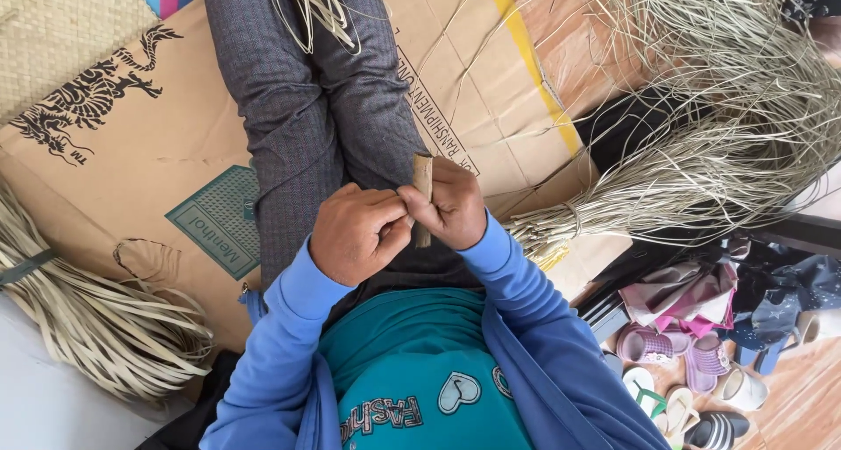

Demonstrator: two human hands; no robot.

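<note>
Flattened cardboard (131, 152) covers the floor beneath the seated person, with bundled reed strips (701, 170) at upper right and more at lower left. At frame centre, the right hand (451, 206) holds a short brown stick (423, 177) upright in a closed grip. The left hand (355, 233), fingers curled, pinches at the stick's middle, touching the right.

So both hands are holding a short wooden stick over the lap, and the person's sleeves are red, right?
Not quite. The head view shows the left hand and right hand holding the short wooden stick over the lap, but the sleeves are blue, not red.
</note>
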